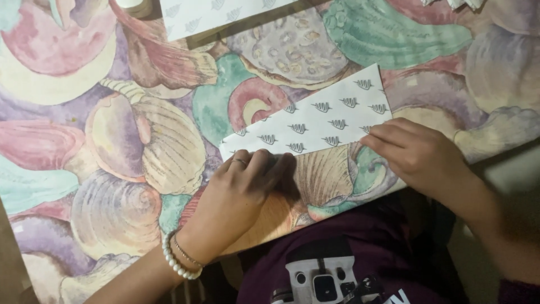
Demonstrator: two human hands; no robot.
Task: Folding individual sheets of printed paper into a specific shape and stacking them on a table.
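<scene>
I see the left hand (239, 188) lying palm down at centre frame, fingers together and flat, pressing the lower edge of a folded white patterned paper (315, 121) (a ring on one finger, a pearl bracelet (177, 264) at the wrist). The right hand (416, 152), right of centre, presses its extended fingertips on the paper's right corner, on the shell-print tablecloth (112, 169).
</scene>
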